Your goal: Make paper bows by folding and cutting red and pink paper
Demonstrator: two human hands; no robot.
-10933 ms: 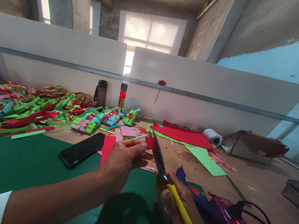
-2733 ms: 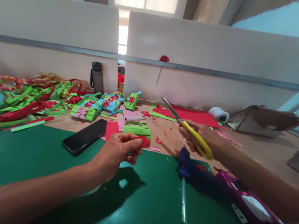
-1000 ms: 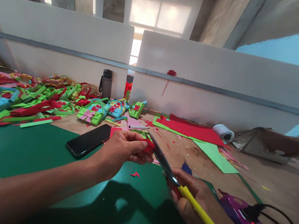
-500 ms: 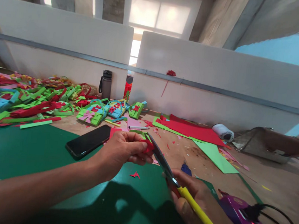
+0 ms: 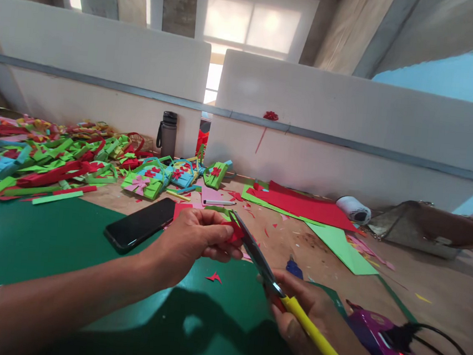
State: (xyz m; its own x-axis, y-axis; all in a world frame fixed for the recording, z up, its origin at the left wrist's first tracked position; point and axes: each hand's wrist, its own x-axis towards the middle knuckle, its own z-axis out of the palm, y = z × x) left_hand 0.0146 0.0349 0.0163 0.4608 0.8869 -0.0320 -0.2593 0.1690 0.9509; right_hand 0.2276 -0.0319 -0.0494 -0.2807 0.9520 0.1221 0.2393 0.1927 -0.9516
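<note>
Between thumb and fingers, my left hand (image 5: 201, 233) pinches a small piece of red paper (image 5: 236, 231) above the green mat (image 5: 83, 241). My right hand (image 5: 299, 306) is closed on yellow-handled scissors (image 5: 267, 272), whose metal blades point up and left, with their tips at the red paper. How far the blades are apart is hard to tell. A red paper scrap (image 5: 214, 277) lies on the mat below my left hand. Left of that hand lies a black phone (image 5: 140, 224). A white marker (image 5: 219, 202) lies just beyond my fingers.
Folded paper bags (image 5: 144, 182) and colourful strips (image 5: 66, 166) heap up at the left, near a bottle (image 5: 167, 134). Red sheets (image 5: 304, 206), a green sheet (image 5: 346, 249), a handbag (image 5: 432, 230) and a purple power strip (image 5: 395, 349) with cable lie at the right.
Almost nothing differs. Both hands, the scissors and the red paper keep nearly the same place, with only a very slight shift.
</note>
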